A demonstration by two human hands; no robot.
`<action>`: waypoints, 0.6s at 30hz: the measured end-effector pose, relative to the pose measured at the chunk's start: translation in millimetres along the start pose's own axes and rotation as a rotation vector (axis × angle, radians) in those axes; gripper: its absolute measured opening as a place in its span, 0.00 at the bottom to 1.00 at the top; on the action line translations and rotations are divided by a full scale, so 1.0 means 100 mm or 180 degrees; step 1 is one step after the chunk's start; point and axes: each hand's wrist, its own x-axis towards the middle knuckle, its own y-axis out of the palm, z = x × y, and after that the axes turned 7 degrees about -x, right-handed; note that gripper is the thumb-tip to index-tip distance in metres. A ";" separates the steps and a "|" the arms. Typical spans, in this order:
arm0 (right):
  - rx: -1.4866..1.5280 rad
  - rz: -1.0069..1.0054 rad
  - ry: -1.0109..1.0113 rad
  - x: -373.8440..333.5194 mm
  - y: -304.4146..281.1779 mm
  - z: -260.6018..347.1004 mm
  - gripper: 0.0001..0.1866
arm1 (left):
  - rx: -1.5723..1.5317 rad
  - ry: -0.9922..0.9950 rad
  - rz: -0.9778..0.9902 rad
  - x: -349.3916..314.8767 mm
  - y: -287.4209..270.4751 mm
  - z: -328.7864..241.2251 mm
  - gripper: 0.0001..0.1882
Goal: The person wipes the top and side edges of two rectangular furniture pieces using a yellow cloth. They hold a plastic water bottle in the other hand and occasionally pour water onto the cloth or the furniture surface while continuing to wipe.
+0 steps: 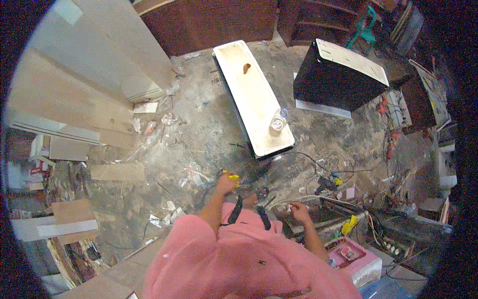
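Observation:
My left hand point(227, 184) is closed round a small bright yellow object point(232, 177) in front of my body. Its kind is too blurred to name. To the right, my right hand point(300, 213) is closed, with a tiny whitish thing point(290, 209) at its fingertips that I cannot make out. Below the right hand lies a dark framed piece point(318, 214) with pale cable along its edge. Farther ahead a long white-topped panel point(246, 92) carries a clear plastic jar point(277, 124) near its close end and a brown stain.
A black box-shaped unit with a white top point(323, 79) stands ahead right. Pale boards point(99, 65) lean at the left. Cables and scraps litter the floor. A pink box point(361, 256) and a yellow cloth-like item point(349, 225) sit by my right arm. A green chair point(366, 32) stands far right.

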 end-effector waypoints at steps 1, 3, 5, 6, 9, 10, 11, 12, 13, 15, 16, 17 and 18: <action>-0.0018 0.0073 0.0132 0.12 0.04 -0.06 0.15 | -0.0109 -0.0023 -0.0314 -0.04 -0.25 0.07 0.26; 0.0035 -0.0102 0.0084 0.32 0.11 -0.16 0.15 | -0.0039 -0.0076 -0.0789 -0.12 -0.73 0.27 0.27; -0.0269 -0.0519 0.0004 0.45 0.19 -0.21 0.13 | 0.0078 0.0036 -0.1122 -0.17 -1.16 0.55 0.29; 0.0016 -0.0472 -0.0173 0.49 0.23 -0.22 0.12 | 0.0061 0.0046 -0.1244 -0.22 -1.29 0.73 0.29; 0.0706 -0.0312 -0.0021 0.49 0.34 -0.17 0.09 | -0.0892 -0.0247 -0.1638 -0.34 -1.50 1.28 0.30; 0.0956 -0.0156 0.0111 0.47 0.39 -0.13 0.09 | -0.1053 -0.0364 -0.1801 -0.42 -1.50 1.47 0.30; 0.1217 -0.0013 0.0241 0.44 0.44 -0.10 0.08 | -0.1259 -0.0277 -0.1910 -0.55 -1.48 1.65 0.29; 0.0735 -0.0031 0.0185 0.41 0.50 -0.07 0.08 | -0.1389 -0.0650 -0.1939 -0.55 -1.51 1.79 0.28; 0.0258 -0.0048 0.0138 0.38 0.57 -0.04 0.09 | -0.1424 -0.0655 -0.1970 -0.64 -1.48 1.94 0.27; -0.0519 0.0028 0.0168 0.35 0.73 0.02 0.10 | -0.1481 -0.0789 -0.2011 -0.80 -1.47 2.23 0.25; -0.0824 0.0109 0.0208 0.35 0.83 0.06 0.11 | -0.1469 -0.0911 -0.1993 -0.82 -1.52 2.36 0.24; -0.1235 0.0058 0.0278 0.35 0.92 0.11 0.12 | -0.0824 -0.0632 -0.2250 -0.88 -1.54 2.48 0.23; -0.0792 0.0015 0.0242 0.37 1.02 0.19 0.14 | -0.0151 -0.0675 -0.2444 -0.96 -1.55 2.58 0.22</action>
